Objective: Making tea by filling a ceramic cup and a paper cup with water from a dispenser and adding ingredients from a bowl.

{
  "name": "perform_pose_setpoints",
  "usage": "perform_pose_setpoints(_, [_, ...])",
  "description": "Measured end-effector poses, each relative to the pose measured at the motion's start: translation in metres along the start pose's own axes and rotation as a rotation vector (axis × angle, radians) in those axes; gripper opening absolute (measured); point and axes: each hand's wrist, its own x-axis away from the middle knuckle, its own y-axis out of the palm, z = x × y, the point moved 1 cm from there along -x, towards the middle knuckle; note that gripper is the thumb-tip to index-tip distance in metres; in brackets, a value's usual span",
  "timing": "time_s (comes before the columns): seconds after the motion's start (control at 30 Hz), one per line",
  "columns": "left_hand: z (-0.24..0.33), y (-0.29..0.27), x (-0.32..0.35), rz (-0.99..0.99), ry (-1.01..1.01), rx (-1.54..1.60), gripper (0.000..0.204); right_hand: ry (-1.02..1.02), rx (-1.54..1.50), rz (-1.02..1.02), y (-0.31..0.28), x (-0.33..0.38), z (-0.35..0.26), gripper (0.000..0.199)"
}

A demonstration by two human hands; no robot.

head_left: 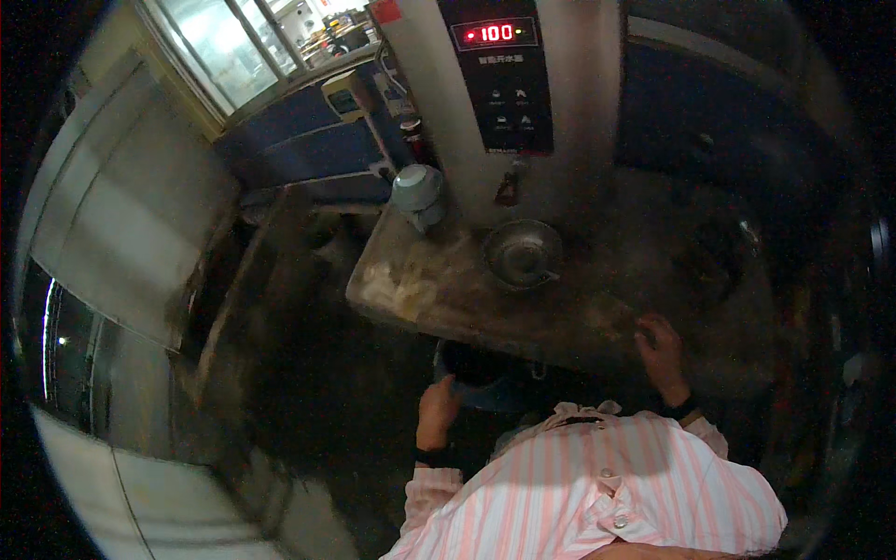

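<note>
My left hand [437, 413] is closed on the left rim of a dark blue bucket [492, 399] just below the front edge of a counter. The bucket's inside is too dark to make out. To the right, my right hand [663, 353] hangs over the counter's front edge, its fingers loosely bent and apart with nothing in them. On the counter [439, 289], a round metal bowl [525, 254] lies below the tap [507, 189] of a tall steel water boiler [581, 103].
A pale grey-blue lidded container [417, 193] stands at the counter's left, beside the boiler. A lit red display [496, 34] shows on the boiler's panel. Pale cabinet doors [131, 205] line the left wall. A window [238, 47] is at the upper left. Much of the right side is dark.
</note>
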Motion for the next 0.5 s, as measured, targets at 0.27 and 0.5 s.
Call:
perform_pose_setpoints(0.27, [0.002, -0.001, -0.001, -0.032, -0.014, -0.005, 0.032, -0.014, -0.050, -0.005, 0.011, 0.002, -0.005, 0.016])
perform_pose_setpoints(0.5, [0.017, -0.011, -0.005, -0.002, -0.001, -0.034, 0.032, 0.080, -0.080, -0.110, 0.018, 0.001, -0.004, 0.014])
